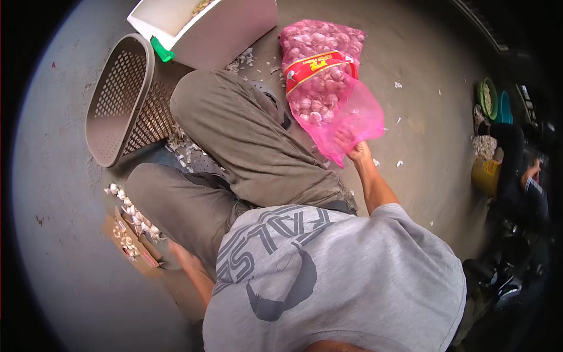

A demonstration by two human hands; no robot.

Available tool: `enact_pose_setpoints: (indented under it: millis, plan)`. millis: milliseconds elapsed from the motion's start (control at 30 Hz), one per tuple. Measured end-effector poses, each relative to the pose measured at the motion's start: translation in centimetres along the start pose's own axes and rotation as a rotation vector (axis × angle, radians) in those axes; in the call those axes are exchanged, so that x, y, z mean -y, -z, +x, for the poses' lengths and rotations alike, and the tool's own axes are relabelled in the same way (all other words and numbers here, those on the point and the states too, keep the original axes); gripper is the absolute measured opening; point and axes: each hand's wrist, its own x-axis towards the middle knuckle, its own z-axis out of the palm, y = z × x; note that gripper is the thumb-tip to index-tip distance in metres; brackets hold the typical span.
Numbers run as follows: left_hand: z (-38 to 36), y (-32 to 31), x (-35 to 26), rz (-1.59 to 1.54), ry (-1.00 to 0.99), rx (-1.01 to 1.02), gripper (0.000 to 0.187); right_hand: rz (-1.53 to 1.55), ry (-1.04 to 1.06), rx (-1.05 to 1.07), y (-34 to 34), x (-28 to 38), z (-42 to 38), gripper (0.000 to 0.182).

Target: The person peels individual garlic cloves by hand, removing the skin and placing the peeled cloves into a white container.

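A pink mesh bag (pixel 325 76) full of garlic bulbs, with a red label band, lies on the concrete floor beyond my knees. My right hand (pixel 352 148) is closed on the bag's loose, empty near end. My left hand (pixel 179 253) is down by my left thigh, at the edge of a flattened piece of cardboard (pixel 138 249). A row of garlic bulbs (pixel 132 214) lies on the cardboard. Most of that hand is hidden behind my leg and shirt, so its fingers cannot be made out.
A brown perforated plastic basket (pixel 117 100) lies on its side at the left. Behind it stands a white box (pixel 211 29) with a green cap (pixel 162 50) beside it. Garlic skins litter the floor. Another person (pixel 519 176) sits at the right edge by a yellow tub (pixel 485 175) and green bowl (pixel 487 97).
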Motion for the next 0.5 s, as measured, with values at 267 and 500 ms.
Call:
enact_pose_setpoints:
  millis: [267, 500]
  plan:
    - [-9.3, -1.7, 6.5, -0.064, 0.420, -0.018, 0.048, -1.880, 0.531, -0.309, -10.0, 0.2, 11.3, 0.044]
    - [-10.1, -0.3, 5.9, -0.067, 0.443, -0.093, 0.049, -1.930, 0.446, -0.380, -11.2, -0.6, 13.1, 0.044]
